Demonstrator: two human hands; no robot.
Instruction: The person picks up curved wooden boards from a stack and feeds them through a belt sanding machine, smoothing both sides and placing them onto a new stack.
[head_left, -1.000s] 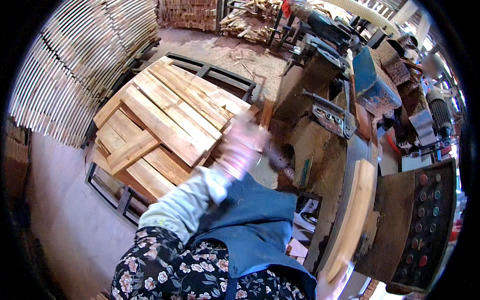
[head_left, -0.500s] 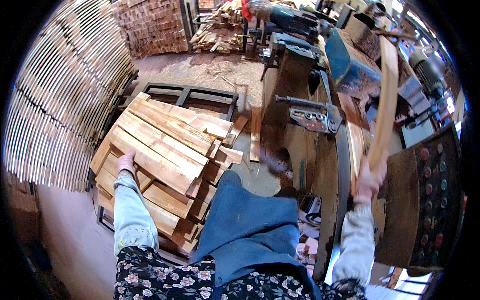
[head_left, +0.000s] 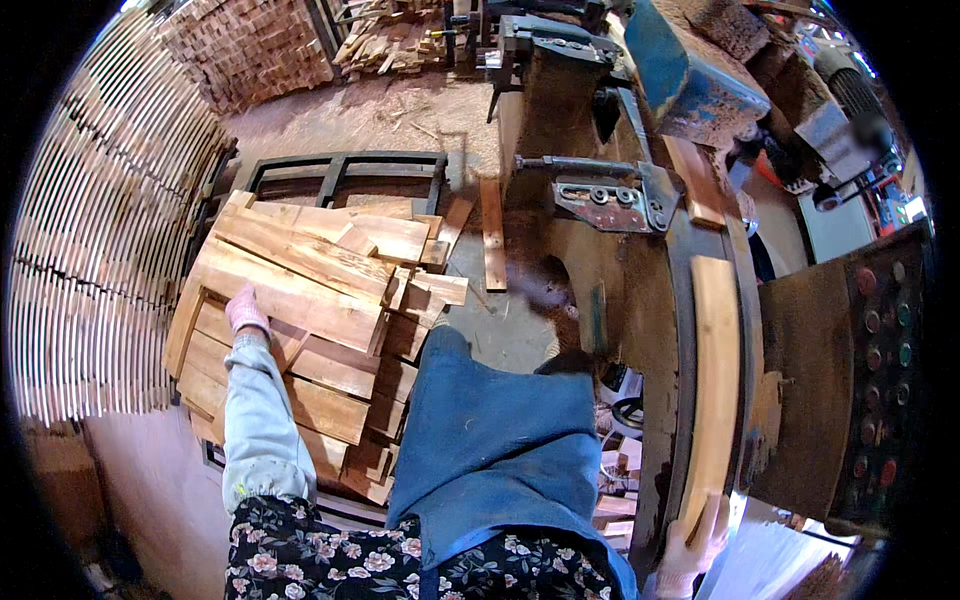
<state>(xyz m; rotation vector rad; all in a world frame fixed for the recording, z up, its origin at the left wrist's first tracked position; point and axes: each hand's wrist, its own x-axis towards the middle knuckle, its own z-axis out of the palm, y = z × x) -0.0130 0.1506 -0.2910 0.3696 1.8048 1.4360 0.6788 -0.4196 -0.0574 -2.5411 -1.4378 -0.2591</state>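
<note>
My right hand (head_left: 692,548), in a pale pink glove, closes around the near end of a long wooden board (head_left: 714,370). That board lies lengthwise on the narrow metal bed of a machine, its far end a short way from another board (head_left: 693,185) farther up the bed. Over on the left, my gloved left hand (head_left: 247,310) rests at the edge of a top board (head_left: 290,295) in a stack of planks, its fingers bent over that edge. Its fingertips are only partly visible.
A metal clamp-like fixture (head_left: 610,195) sits beside the bed. Blue machine housing (head_left: 690,75) rises beyond it. A panel of coloured buttons (head_left: 880,370) stands at right. Tall stacked slats (head_left: 110,230) line the left. A dark metal frame (head_left: 345,165) lies behind the plank stack.
My right hand has drawn back toward me and lowered the board from a raised, tilted position onto the machine bed. The left hand stays on the plank stack; the view has shifted slightly.
</note>
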